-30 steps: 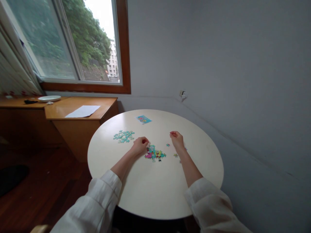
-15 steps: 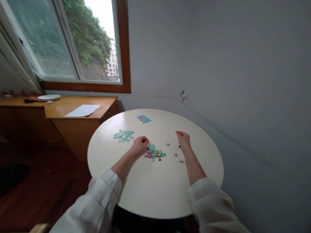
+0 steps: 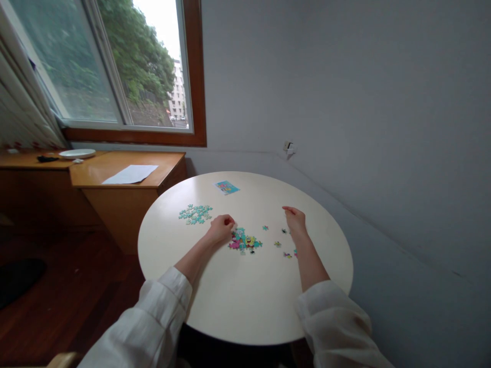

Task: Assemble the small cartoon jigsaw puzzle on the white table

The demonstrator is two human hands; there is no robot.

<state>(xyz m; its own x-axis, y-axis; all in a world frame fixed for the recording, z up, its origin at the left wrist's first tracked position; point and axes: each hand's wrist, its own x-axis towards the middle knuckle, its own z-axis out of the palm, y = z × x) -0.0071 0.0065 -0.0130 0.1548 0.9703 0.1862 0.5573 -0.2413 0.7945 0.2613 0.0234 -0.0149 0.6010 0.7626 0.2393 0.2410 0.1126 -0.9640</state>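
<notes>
A partly joined jigsaw puzzle (image 3: 245,242) with a yellow cartoon figure and pink and turquoise areas lies mid-table. My left hand (image 3: 221,228) is closed at its upper left edge, fingertips curled together; whatever they may hold is hidden. To the right, my right hand (image 3: 296,221) is closed in a pinch above the loose pieces, and I cannot make out anything in it. Near it lie a small turquoise-pink piece (image 3: 265,228), a dark piece (image 3: 284,231), a yellowish piece (image 3: 277,244) and a purple-yellow piece (image 3: 287,255). My right wrist partly covers another piece (image 3: 295,253).
A heap of turquoise puzzle pieces (image 3: 195,214) lies at the left of the round white table (image 3: 245,301). A small picture card (image 3: 227,187) rests toward the back. Beyond the table stand a wooden desk (image 3: 169,171) with a paper sheet (image 3: 130,174) and a white plate (image 3: 77,154).
My right hand has moved a little to the right, uncovering more of the dark piece and part of another piece beside the wrist. My left hand has stayed in place.
</notes>
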